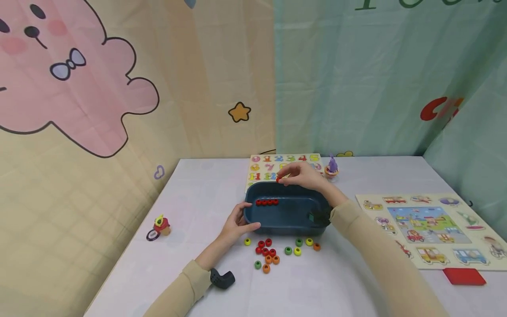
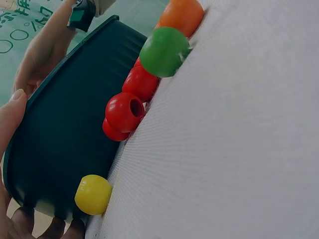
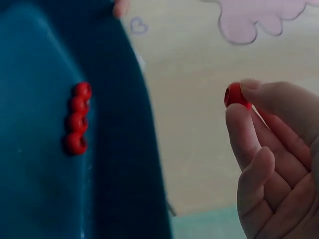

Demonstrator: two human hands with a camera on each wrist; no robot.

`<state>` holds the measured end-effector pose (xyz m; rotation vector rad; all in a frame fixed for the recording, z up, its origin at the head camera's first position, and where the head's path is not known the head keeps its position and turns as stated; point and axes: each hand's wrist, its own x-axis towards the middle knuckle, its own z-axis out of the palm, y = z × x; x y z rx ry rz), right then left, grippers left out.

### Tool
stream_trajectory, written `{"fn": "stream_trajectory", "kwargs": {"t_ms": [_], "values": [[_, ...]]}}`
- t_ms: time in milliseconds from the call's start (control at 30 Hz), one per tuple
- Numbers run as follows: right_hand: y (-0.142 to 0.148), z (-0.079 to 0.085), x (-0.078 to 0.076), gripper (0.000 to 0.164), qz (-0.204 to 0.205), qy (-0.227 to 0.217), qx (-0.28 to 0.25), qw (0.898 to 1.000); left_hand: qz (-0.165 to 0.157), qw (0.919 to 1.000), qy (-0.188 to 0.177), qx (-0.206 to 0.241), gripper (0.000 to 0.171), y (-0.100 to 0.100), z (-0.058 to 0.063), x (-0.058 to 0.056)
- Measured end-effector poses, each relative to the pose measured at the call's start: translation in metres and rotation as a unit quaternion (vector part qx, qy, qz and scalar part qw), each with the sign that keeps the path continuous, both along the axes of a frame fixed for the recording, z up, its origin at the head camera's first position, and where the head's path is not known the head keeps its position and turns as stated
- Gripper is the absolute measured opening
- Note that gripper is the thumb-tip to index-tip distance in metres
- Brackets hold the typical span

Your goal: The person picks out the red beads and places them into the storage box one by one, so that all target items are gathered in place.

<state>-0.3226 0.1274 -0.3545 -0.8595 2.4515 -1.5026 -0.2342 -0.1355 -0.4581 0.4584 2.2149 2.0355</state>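
Observation:
My left hand (image 1: 234, 226) grips the left end of a dark blue plastic tub (image 1: 289, 230), thumb at the front rim and fingers around the outside. Above the tub's far rim, my right hand (image 1: 304, 176) pinches a red bead (image 3: 237, 96) between thumb and fingertip, its hole visible in the right wrist view. Inside the tub, several red beads (image 3: 77, 119) lie in a straight row near the left end. On the table in front of the tub are loose beads: red ones (image 1: 265, 252), orange ones (image 1: 266, 268), green ones (image 1: 288, 250) and a yellow bead (image 2: 93, 194).
Behind the tub lies a number puzzle board (image 1: 255, 165), with a small purple toy (image 1: 332, 167) beside it. A vehicle puzzle board (image 1: 429, 229) and a red block (image 1: 464, 276) are at the right. A small toy figure (image 1: 161, 225) stands on the left side.

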Motion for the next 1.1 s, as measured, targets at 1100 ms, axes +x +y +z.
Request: {"fn": "stream_trajectory", "kwargs": {"t_ms": [1100], "values": [[-0.011,-0.064,-0.026,0.018,0.043,0.009,0.199,0.979,-0.020,0.9996,-0.007,0.017,0.069,0.004,0.022,0.012]]}}
